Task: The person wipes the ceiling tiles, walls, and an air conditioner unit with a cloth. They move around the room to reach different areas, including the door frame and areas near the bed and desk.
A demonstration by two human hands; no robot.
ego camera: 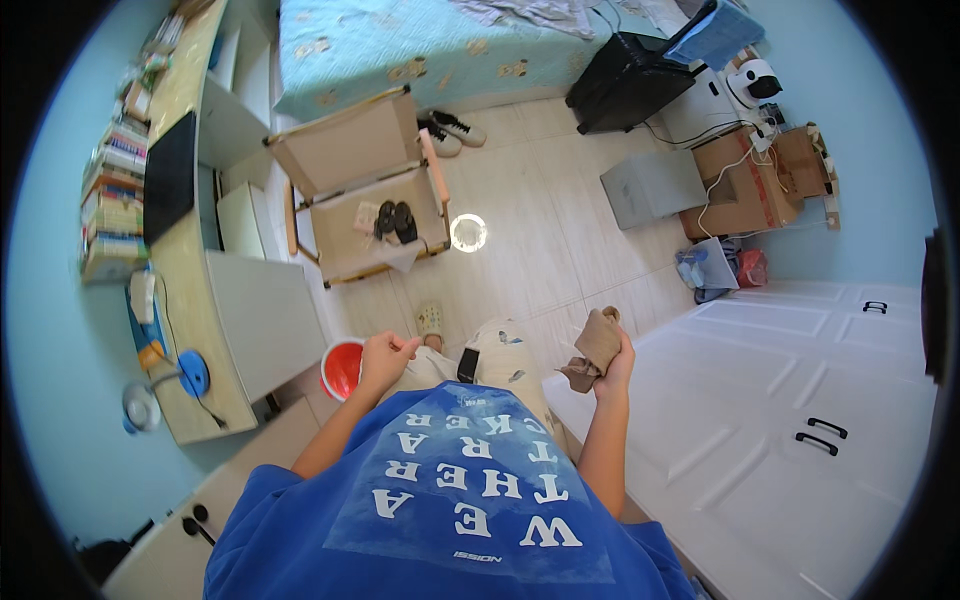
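My right hand [616, 367] grips a crumpled brown cloth [600, 341], held out over the right side of my lap near the white cabinet doors. The lower end of the cloth hangs loose. On the other side, my left hand [388, 361] is in front of my trousers with its fingers curled in, and nothing shows in it. Just beside that hand is a red bucket [343, 367] with a white rim, partly hidden by my hand and forearm. A foot in a pale clog [430, 321] shows on the tiled floor beyond.
A folding chair [375, 210] ahead holds small black objects [395, 221]. Shoes [454, 133] lie behind it by the bed [360, 52]. A desk [217, 375] lines the left; white cabinets [750, 375], a grey bin [652, 187], cardboard boxes [739, 184] and a black suitcase [630, 82] stand right.
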